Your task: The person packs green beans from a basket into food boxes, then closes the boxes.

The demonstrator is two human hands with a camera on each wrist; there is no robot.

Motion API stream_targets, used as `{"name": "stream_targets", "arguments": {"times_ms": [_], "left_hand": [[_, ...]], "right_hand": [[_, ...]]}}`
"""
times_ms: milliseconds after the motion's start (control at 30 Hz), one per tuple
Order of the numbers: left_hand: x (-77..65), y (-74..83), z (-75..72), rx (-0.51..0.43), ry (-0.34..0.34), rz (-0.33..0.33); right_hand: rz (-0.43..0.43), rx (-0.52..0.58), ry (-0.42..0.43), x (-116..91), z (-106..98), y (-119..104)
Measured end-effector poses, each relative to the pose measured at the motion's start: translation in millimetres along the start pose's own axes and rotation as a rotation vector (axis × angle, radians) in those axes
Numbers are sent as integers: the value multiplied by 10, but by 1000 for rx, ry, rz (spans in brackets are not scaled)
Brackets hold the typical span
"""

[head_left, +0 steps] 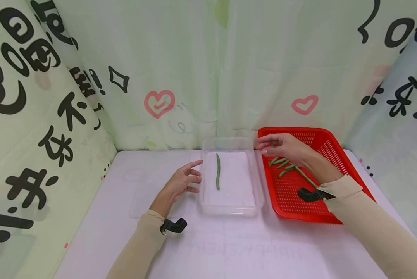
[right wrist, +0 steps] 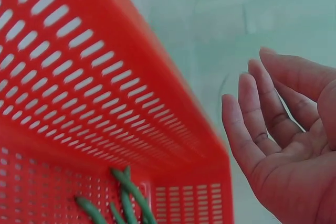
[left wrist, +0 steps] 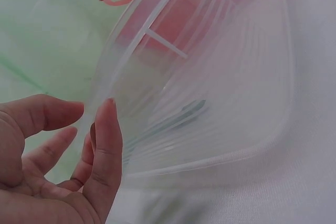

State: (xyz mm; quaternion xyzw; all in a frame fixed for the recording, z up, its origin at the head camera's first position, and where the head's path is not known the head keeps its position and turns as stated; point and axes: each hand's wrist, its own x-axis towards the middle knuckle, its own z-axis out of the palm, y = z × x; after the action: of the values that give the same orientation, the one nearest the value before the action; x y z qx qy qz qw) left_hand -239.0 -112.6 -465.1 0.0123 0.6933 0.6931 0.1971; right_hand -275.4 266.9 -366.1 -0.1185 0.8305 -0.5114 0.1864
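Note:
A single green bean (head_left: pixel 217 171) lies lengthwise in a clear plastic container (head_left: pixel 231 211), left of its middle. My left hand (head_left: pixel 181 181) is at the container's left wall, fingers loosely bent and holding nothing; whether the fingertips touch the wall I cannot tell. My right hand (head_left: pixel 281 148) hovers over the upper left part of a red plastic basket (head_left: pixel 281 211), its fingers relaxed around nothing. Several green beans (right wrist: pixel 134 195) lie in the basket below that hand, partly hidden by the hand and forearm in the head view.
A faint clear flat lid (head_left: pixel 142 197) seems to lie on the white table (head_left: pixel 208 248) left of the container. Fabric curtains (head_left: pixel 194 69) with printed hearts and writing enclose the back and sides. The basket stands close to the container's right side.

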Motion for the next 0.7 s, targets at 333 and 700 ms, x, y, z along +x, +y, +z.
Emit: {"name": "stream_targets", "arguments": {"times_ms": [333, 700], "left_hand": [[-14, -3, -8, -16, 10, 0], [-4, -7, -2, -29, 0, -1]], "right_hand": [[35, 1, 68, -110, -146, 227], [94, -24, 101, -208, -308, 477]]}}
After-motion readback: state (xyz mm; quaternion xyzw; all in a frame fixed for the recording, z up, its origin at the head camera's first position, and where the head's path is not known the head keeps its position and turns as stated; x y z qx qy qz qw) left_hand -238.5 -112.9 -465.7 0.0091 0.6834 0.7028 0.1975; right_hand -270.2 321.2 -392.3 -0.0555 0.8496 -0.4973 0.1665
